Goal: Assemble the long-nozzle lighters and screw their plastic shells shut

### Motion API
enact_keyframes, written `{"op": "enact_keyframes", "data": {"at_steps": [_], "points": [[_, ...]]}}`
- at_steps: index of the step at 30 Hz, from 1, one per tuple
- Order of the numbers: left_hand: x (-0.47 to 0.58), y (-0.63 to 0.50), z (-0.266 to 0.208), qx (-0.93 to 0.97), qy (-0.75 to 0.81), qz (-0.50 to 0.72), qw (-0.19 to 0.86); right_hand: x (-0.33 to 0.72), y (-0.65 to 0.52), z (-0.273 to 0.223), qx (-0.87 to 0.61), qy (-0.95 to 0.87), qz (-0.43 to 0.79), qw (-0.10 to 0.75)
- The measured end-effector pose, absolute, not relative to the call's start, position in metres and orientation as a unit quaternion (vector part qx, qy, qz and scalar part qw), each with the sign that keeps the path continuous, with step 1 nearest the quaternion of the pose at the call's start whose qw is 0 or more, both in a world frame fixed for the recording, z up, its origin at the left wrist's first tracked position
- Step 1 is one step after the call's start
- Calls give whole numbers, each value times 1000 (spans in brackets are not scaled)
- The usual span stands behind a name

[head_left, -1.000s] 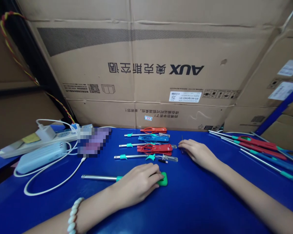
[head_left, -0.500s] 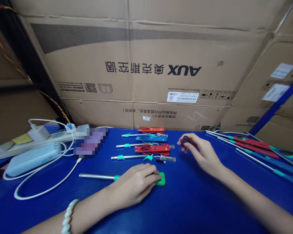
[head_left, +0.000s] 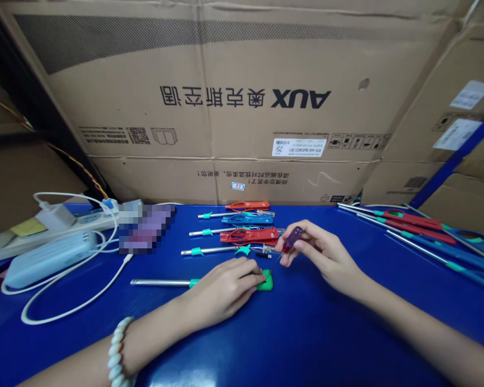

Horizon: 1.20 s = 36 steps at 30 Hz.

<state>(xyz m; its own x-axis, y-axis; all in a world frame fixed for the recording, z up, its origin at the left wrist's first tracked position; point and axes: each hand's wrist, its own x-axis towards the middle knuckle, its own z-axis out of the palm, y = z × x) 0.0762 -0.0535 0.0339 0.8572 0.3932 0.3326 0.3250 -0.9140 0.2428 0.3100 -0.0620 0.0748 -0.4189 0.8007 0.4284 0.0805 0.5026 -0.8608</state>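
Right hand (head_left: 322, 255) pinches purple screwdriver (head_left: 293, 238) by its grip, thumb against fingers; shaft slants down and left to green handle (head_left: 269, 281), exact tip contact too small to tell. Left hand (head_left: 229, 285) clasps green handle from above, rounded end showing past fingertips. Left of green handle, metal rod (head_left: 160, 282); beyond it, red casing (head_left: 250, 235).

The screwdriver handle (head_left: 293, 237) looks like glossy plastic, the tube (head_left: 161, 282) smooth, shiny metal.

The blue tabletop (head_left: 242, 344) bears a green-ended rod (head_left: 165, 282), 3 metal rods (head_left: 220, 250) mid-table, an orange casing (head_left: 258, 205) and a power bank (head_left: 50, 260).
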Motion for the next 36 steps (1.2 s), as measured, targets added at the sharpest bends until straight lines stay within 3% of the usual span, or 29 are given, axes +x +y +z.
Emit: {"op": "enact_keyframes", "data": {"at_steps": [11, 15, 19, 23, 25, 31, 36], "points": [[76, -52, 33, 961, 185, 183, 88, 309, -65, 73, -295, -750, 396, 441], [76, -53, 33, 961, 184, 187, 82, 306, -67, 69, -320, -778, 323, 433], [76, -53, 33, 959, 186, 199, 83, 299, -60, 67, -329, -818, 172, 439], [76, -54, 33, 957, 196, 196, 88, 290, -52, 76, -317, -869, 44, 379], [76, -54, 33, 956, 201, 191, 92, 287, -51, 85, -312, -878, 37, 360], [76, -54, 32, 955, 201, 195, 96, 289, -53, 94, -286, -868, 164, 370], [75, -54, 33, 956, 201, 190, 96, 290, -57, 88, -295, -874, -11, 386]]}}
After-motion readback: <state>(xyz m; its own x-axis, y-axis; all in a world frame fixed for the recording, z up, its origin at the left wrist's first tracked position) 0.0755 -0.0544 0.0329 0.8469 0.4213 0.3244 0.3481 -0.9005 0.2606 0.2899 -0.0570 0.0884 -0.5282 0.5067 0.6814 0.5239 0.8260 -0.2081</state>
